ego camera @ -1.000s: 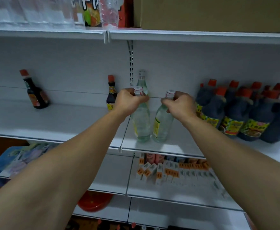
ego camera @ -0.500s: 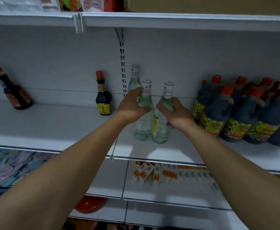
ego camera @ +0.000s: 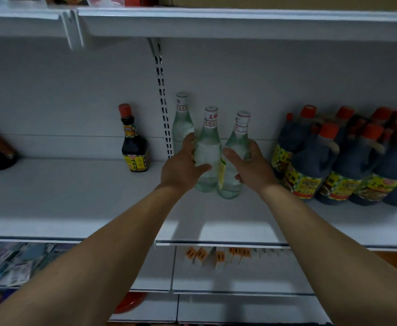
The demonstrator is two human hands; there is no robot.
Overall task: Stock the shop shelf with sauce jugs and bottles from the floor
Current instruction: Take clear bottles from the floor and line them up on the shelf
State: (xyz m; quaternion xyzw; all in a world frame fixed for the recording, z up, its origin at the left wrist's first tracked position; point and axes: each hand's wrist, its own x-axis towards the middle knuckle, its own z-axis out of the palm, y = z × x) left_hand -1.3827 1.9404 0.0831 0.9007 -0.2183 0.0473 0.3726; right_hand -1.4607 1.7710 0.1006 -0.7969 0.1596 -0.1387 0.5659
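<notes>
The scene is dimly lit and tinted a cold blue-grey. A brighter patch is seen on the white shelf (ego camera: 79, 198) near its front edge, so light seems to be cast from above and behind the camera. Soft shadows are thrown forward from the clear bottles (ego camera: 208, 158) onto the shelf. Straight lines (the upper shelf's edge most of all) are bent by the wide lens. Blur is noticed toward the lower left corner, and the dark jugs (ego camera: 348, 158) are slightly smeared.
</notes>
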